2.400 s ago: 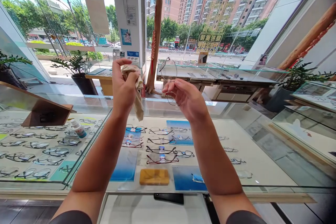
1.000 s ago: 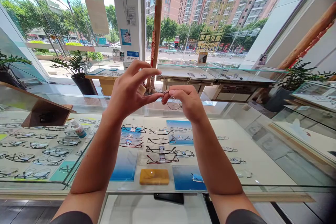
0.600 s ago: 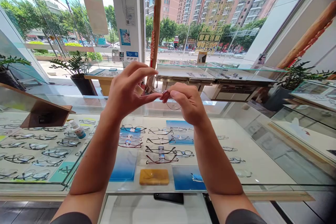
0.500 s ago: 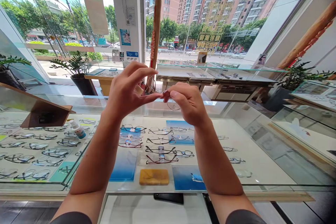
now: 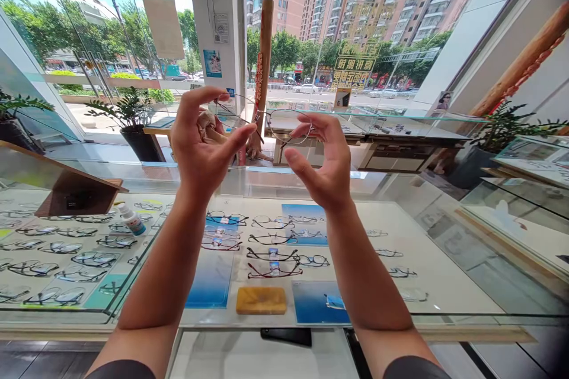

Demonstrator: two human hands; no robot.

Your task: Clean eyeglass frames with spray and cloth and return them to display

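Left hand [image 5: 195, 151]: raised, cloth [image 5: 206, 121] tucked in palm, thumb and index finger pinching the glasses [image 5: 269, 121] across the left lens. Glasses held between both hands, above the counter [image 5: 444, 272]. Right hand [image 5: 329, 169]: fingers curled at right lens, thumb spread away.

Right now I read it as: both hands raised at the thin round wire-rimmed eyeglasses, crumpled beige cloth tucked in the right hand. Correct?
One error: the crumpled beige cloth is tucked in the left hand, not the right hand. The head view shows it. The rest stands: both are raised at the thin round wire-rimmed eyeglasses.
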